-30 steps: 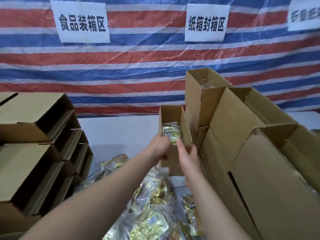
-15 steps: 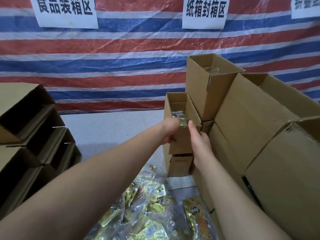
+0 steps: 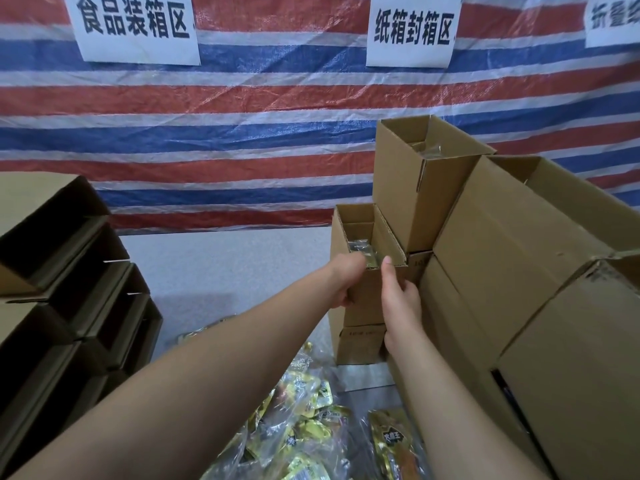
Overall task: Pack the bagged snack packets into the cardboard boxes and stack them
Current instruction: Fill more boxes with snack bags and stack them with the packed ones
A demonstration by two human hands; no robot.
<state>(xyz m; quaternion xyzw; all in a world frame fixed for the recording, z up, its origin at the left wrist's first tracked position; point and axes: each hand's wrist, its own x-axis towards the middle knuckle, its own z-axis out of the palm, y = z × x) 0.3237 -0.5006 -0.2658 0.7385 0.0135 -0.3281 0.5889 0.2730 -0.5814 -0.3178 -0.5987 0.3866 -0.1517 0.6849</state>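
Both hands hold one small open cardboard box: the left hand is curled around its near left corner, and the right hand grips its right side with the thumb up along the edge. Inside that box a bagged snack packet shows near the rim, and the box sits atop another small box. Right of it stand taller open boxes, below it loose snack packets lie on the counter, and far left is a stack of empty boxes.
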